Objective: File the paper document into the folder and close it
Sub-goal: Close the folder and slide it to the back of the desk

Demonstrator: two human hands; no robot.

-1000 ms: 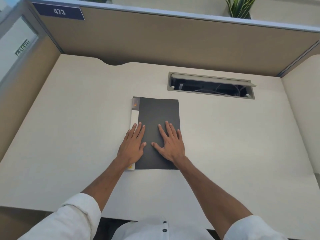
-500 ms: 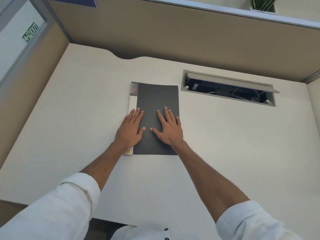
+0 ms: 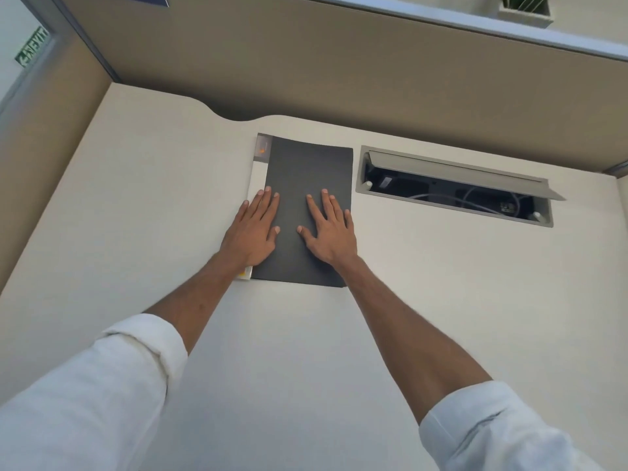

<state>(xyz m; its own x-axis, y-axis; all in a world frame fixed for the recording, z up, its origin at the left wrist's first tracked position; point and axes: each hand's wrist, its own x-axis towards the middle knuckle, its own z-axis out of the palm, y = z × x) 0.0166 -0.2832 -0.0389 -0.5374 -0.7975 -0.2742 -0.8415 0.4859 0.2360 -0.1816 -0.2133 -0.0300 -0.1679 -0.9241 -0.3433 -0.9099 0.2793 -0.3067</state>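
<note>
A dark grey folder (image 3: 307, 171) lies closed and flat on the cream desk (image 3: 136, 215), its white spine strip with an orange mark along the left edge. My left hand (image 3: 253, 229) rests palm down on the folder's left edge, fingers spread over the spine strip and cover. My right hand (image 3: 328, 229) lies flat on the cover's right half, fingers apart. Neither hand grips anything. No paper document shows; whether it lies inside the folder cannot be told.
An open cable hatch (image 3: 455, 185) with wires inside is sunk into the desk right of the folder. Tan partition walls (image 3: 339, 69) enclose the desk at the back and left. A planter (image 3: 525, 10) stands on the partition's top at the far right.
Both hands stay flat on the closed folder. The view has shifted, so folder and hands sit farther from me and higher in the frame, with my arms stretched out more.
</note>
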